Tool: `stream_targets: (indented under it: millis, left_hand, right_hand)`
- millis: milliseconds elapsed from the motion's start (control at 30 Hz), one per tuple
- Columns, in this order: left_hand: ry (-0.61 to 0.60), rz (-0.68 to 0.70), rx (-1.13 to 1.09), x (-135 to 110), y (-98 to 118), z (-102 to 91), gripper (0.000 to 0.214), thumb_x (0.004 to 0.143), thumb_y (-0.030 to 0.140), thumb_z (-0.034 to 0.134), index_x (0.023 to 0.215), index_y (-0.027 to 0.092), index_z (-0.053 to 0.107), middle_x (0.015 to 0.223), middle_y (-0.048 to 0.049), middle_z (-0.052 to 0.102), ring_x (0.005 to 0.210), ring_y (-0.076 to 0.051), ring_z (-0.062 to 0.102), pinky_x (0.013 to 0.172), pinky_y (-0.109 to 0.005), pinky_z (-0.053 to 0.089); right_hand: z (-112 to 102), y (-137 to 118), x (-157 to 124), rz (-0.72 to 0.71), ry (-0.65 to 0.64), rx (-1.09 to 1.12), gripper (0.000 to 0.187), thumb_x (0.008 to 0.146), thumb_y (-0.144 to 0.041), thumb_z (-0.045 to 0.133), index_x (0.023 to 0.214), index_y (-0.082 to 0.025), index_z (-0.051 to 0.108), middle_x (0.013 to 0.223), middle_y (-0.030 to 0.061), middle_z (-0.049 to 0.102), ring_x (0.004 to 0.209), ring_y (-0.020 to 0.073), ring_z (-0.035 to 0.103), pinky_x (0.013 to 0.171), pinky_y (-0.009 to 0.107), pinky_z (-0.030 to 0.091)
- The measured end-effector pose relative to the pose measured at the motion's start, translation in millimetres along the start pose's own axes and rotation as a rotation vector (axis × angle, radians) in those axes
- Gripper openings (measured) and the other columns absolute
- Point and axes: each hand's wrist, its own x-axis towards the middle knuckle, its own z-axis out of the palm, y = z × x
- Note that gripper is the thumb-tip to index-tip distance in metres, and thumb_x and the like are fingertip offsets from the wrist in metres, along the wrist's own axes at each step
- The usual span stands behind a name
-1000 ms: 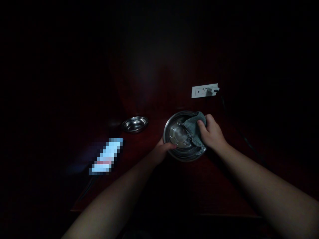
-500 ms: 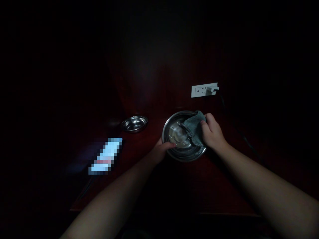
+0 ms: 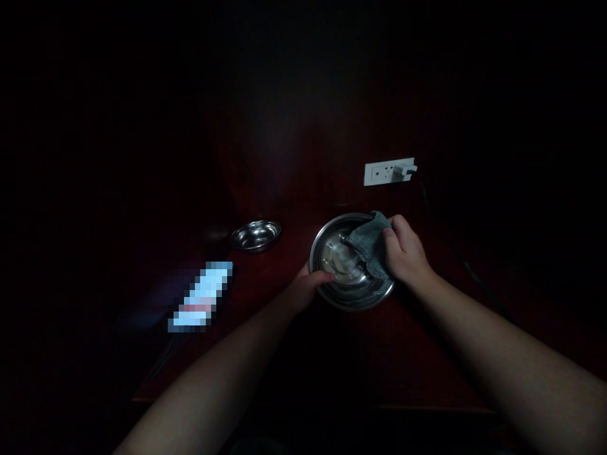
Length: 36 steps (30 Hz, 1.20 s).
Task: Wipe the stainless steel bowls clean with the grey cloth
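Note:
A shiny metal bowl (image 3: 339, 259) is tilted so that its inside faces me. My left hand (image 3: 306, 287) grips its lower left rim, the thumb over the edge and the other fingers hidden behind. In my right hand (image 3: 405, 249) is a grey-green cloth (image 3: 370, 243), pinched between thumb and fingers at the bowl's right rim. The cloth drapes over that rim and covers part of the inside. Whether the right fingers also grip the rim beneath the cloth is hidden.
On the dark red table (image 3: 265, 278) a smaller metal bowl (image 3: 256, 237) stands back left. A lit, pixelated screen (image 3: 202, 297) lies nearer on the left. On the wall behind is a white socket (image 3: 389, 171) with a plug and a dark cable. Surroundings are very dark.
The bowl has shifted very slightly down and to the right. Both hands keep their hold, and the cloth stays at the right rim.

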Motion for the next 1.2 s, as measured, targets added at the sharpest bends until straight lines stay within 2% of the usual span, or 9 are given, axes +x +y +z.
stream_targets:
  millis: [267,433,667,1200]
  left_hand:
    - [0.006,0.004,-0.006,-1.1,0.4,2.3,0.043,0.052,0.018,0.071,0.094,0.011,0.062,0.090,-0.0086,0.072,0.085,-0.026,0.066,0.078,-0.037,0.049]
    - [0.014,-0.009,0.000,-0.7,0.4,1.7,0.049,0.052,0.018,0.071,0.100,0.012,0.061,0.088,-0.0074,0.072,0.082,-0.025,0.066,0.076,-0.037,0.050]
    - [-0.040,0.006,0.007,0.7,-0.6,0.6,0.047,0.055,0.018,0.070,0.100,0.012,0.062,0.085,-0.0080,0.072,0.085,-0.027,0.066,0.079,-0.039,0.049]
    - [-0.033,-0.004,0.011,0.6,-2.9,0.1,0.056,0.055,0.021,0.071,0.109,0.012,0.059,0.086,-0.0080,0.072,0.086,-0.027,0.066,0.082,-0.040,0.048]
  right_hand:
    - [-0.1,-0.1,0.6,-0.005,-0.001,-0.011,0.010,0.087,-0.029,0.038,0.079,-0.023,0.041,0.069,0.0004,0.050,0.063,0.0175,0.048,0.059,0.030,0.036]
    - [-0.3,-0.2,0.7,-0.014,0.001,-0.012,0.010,0.087,-0.030,0.039,0.079,-0.023,0.041,0.069,0.0004,0.050,0.062,0.0174,0.048,0.059,0.030,0.036]
    - [-0.1,-1.3,0.2,-0.023,-0.009,-0.027,0.012,0.085,-0.033,0.041,0.078,-0.023,0.042,0.070,0.0011,0.051,0.064,0.0184,0.050,0.058,0.031,0.036]
    - [-0.9,-1.6,1.1,-0.026,-0.021,-0.030,0.014,0.085,-0.035,0.042,0.077,-0.023,0.043,0.070,0.0010,0.052,0.064,0.0182,0.051,0.059,0.030,0.036]
